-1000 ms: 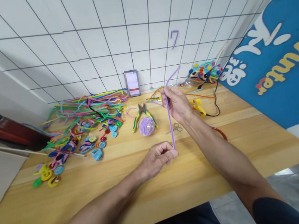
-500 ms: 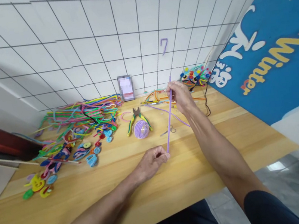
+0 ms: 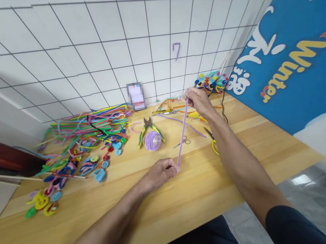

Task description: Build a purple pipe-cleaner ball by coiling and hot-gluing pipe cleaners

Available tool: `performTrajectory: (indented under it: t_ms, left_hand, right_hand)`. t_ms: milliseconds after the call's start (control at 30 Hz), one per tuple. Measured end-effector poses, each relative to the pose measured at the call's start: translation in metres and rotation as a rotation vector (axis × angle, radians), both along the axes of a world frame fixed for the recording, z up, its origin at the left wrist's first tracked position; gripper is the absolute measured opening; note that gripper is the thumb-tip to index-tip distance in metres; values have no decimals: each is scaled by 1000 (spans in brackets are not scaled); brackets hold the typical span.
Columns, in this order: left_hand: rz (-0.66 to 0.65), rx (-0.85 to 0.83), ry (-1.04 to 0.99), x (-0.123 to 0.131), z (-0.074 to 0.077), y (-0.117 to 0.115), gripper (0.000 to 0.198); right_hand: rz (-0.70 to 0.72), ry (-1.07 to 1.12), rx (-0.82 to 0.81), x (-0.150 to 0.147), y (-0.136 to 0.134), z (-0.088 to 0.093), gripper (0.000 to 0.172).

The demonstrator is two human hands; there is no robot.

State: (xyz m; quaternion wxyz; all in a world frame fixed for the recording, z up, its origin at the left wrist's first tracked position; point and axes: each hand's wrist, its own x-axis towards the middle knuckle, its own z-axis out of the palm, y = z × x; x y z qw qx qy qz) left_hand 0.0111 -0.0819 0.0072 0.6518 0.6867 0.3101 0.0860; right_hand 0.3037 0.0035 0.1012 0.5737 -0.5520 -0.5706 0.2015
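A purple pipe cleaner (image 3: 182, 133) is stretched at a slant above the table, held at both ends. My left hand (image 3: 165, 171) pinches its lower end, and my right hand (image 3: 198, 99) pinches the upper end. Beyond my left hand lies a clear ball wound with purple pipe cleaner (image 3: 152, 140), in front of green-and-yellow pliers (image 3: 148, 123). Small scissors (image 3: 183, 141) lie behind the stretched strand. Another purple pipe cleaner (image 3: 193, 128) rests on the table. Yellow-handled scissors (image 3: 213, 143) are partly hidden by my right forearm.
A heap of coloured pipe cleaners (image 3: 89, 127) and several small twisted shapes (image 3: 42, 199) cover the left side, near a dark red cylinder (image 3: 1, 156). A phone (image 3: 136, 96) leans on the tiled wall. Colourful decorated pieces (image 3: 212, 82) stand at the back right. A blue printed banner (image 3: 311, 61) borders the right edge.
My right hand has slid to the pipe cleaner's upper tip, so little sticks out past the fingers. My left hand has shifted slightly left. The yellow-handled scissors now show beside my right forearm.
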Motion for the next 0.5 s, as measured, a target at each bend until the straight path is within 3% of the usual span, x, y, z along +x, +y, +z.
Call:
performTrajectory:
  t_ms: [133,200,367,500]
  left_hand:
    - [-90,-16,-11,-6,11,9,52]
    - [-59,-15,-80,-7,18,10,49]
    - [266,33,-294,-1,30,13,63]
    - [502,-39,-465,13,39,18,77]
  right_hand:
    - [78,65,-32,-14,-2,1,39]
    - [157,95,-46,-28,-6,3,43]
    - [330,186,-57,-65,-23,9,47]
    - [439,193,-91,-85,-34,13,51]
